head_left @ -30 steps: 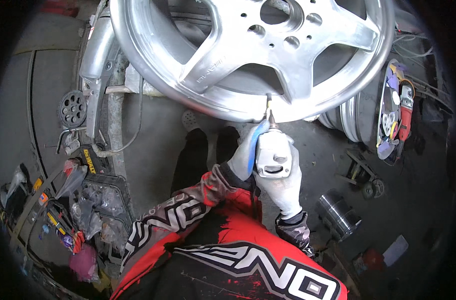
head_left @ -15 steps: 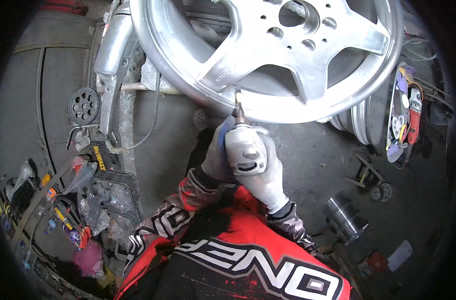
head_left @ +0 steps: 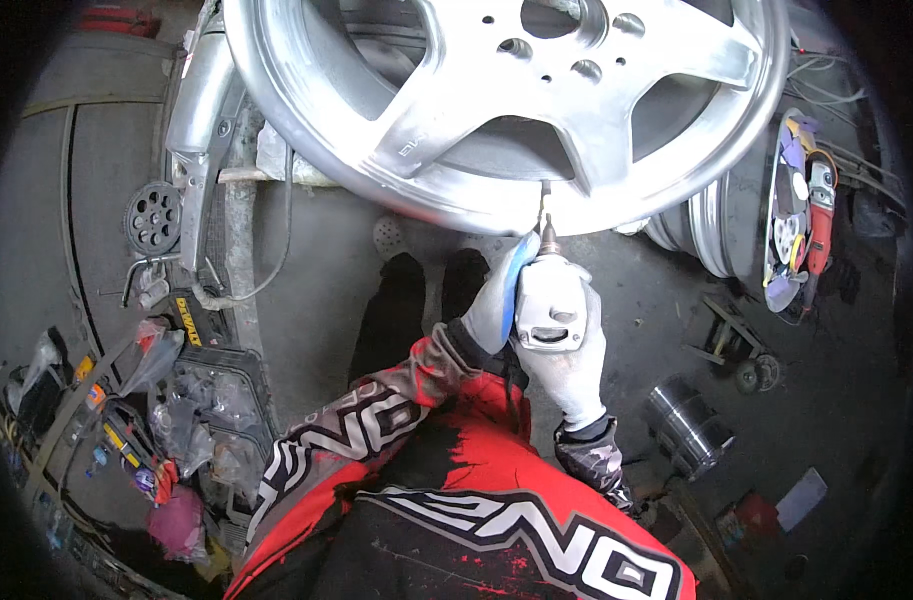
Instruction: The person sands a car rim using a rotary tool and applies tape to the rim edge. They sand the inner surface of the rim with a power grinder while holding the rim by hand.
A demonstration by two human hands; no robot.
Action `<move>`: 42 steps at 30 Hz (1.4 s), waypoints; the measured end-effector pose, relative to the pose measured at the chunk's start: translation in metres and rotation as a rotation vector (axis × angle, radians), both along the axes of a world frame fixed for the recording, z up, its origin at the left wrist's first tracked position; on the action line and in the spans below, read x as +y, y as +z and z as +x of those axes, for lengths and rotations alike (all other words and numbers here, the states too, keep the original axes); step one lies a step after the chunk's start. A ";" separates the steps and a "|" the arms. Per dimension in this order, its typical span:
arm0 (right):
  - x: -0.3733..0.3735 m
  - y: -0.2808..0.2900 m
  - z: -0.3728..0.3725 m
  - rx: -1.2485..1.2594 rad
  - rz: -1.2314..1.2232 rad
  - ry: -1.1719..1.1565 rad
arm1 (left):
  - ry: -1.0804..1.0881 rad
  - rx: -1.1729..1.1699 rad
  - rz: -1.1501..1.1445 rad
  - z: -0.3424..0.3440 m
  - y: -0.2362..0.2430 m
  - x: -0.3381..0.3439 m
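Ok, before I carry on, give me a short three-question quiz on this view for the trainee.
1. Which hand shows blue on its glove, beside the power tool?
2. True or false: the red grinder is left of the silver wheel in the picture.
3. The right hand is: A) on the wheel rim; B) on the power tool; C) out of view.

Key: 1, the left hand; 2, false; 3, B.

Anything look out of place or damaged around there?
Nothing looks plainly damaged on the silver wheel or power tool. To the left, crumpled plastic bags lie in an untidy heap about a black case.
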State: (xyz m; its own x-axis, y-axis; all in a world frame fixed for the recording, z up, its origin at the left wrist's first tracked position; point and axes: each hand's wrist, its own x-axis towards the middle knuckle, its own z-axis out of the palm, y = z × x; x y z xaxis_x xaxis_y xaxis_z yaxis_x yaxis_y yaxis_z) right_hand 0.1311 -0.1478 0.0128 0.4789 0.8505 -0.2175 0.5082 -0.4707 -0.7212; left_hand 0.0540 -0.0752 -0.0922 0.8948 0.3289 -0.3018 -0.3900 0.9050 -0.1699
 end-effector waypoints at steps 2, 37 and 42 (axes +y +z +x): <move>-0.003 -0.008 -0.001 0.035 0.021 -0.007 | 0.001 -0.032 -0.051 -0.003 -0.006 -0.003; 0.001 -0.017 -0.028 0.078 0.017 -0.023 | 0.020 0.003 -0.196 -0.032 -0.024 -0.010; 0.020 -0.023 -0.051 0.192 0.023 0.060 | 0.035 0.097 -0.062 -0.071 0.018 0.022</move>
State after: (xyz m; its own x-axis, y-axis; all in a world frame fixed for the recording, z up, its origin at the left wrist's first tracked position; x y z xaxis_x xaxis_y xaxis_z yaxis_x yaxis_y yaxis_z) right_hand 0.0803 -0.1274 -0.0098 0.3788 0.8821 -0.2801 0.3866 -0.4258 -0.8181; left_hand -0.0171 -0.0534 -0.0741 0.8485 0.3379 -0.4073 -0.4389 0.8793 -0.1848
